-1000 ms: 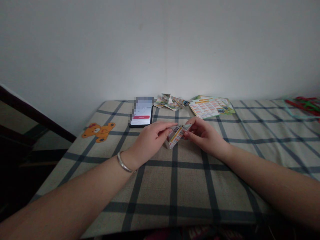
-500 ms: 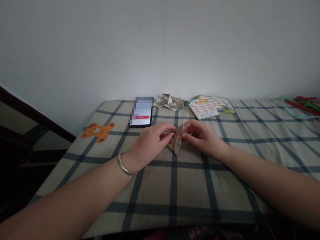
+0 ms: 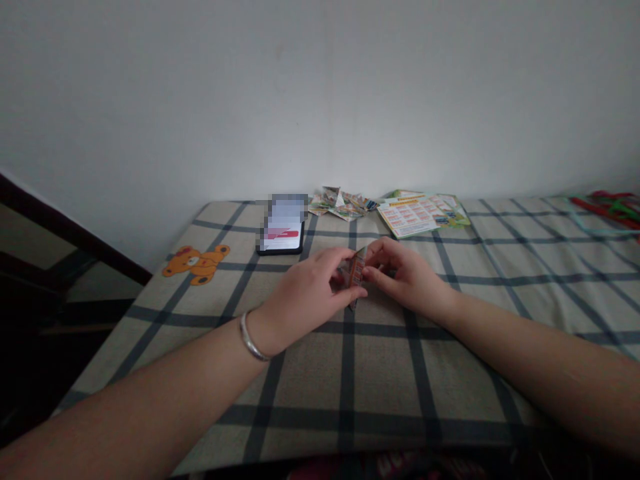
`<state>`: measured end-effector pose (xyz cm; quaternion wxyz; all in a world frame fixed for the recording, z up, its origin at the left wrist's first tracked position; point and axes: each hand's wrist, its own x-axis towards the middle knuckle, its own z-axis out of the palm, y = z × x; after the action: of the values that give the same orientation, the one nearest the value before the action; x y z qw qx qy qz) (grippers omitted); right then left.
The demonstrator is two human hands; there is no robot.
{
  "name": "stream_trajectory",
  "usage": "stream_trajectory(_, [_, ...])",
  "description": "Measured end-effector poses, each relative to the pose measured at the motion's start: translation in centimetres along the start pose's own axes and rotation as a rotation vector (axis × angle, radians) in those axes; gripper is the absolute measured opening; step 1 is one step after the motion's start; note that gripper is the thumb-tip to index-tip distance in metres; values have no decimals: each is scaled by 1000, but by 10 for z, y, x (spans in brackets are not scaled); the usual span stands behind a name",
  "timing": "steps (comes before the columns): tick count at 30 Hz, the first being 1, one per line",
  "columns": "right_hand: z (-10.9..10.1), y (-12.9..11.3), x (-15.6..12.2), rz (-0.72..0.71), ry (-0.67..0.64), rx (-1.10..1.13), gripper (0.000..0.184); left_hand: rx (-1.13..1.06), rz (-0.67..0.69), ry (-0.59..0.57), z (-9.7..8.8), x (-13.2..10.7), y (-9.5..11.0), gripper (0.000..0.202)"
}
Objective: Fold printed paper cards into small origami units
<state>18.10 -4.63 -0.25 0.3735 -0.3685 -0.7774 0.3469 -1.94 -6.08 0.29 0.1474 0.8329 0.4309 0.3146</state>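
A small piece of folded printed paper [image 3: 357, 270], orange and white with a pointed lower end, stands upright between my two hands just above the checked cloth. My left hand [image 3: 320, 281], with a silver bangle at the wrist, is closed on its left side, the thumb lying across the lower part. From the right, my right hand [image 3: 403, 275] pinches the same paper near its upper edge; some of its fingertips are hidden behind it. Beyond the hands lie several folded paper pieces [image 3: 340, 204] in a pile.
A phone [image 3: 283, 233] with a lit screen lies at the back left, near a bear picture [image 3: 196, 264]. Printed sheets [image 3: 407, 217] are stacked at the back right. Red and green items [image 3: 613, 212] lie at the far right. A wall [image 3: 320, 100] borders the table [image 3: 310, 373].
My left thumb has moved right and down across the folded paper, and the left hand has shifted slightly right. The paper has turned more edge-on. My right hand has hardly moved.
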Motion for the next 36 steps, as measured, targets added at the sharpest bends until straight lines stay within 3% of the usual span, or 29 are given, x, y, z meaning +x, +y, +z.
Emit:
stream_trajectory(5, [0,-2,-1,-4,4,-67,17,67,50,29,0,1,0,41])
stream_trajectory(12, [0,-1,-2,-18,9,-128,18,95,21,33,0,-1,-1,41])
stream_trajectory(24, [-1,7,-5,-44,91,-163,11,-134,49,-2,3,3,-16,39])
stream_trajectory(36, [-3,9,-4,-50,138,-304,9,-94,94,41,1,7,-21,34])
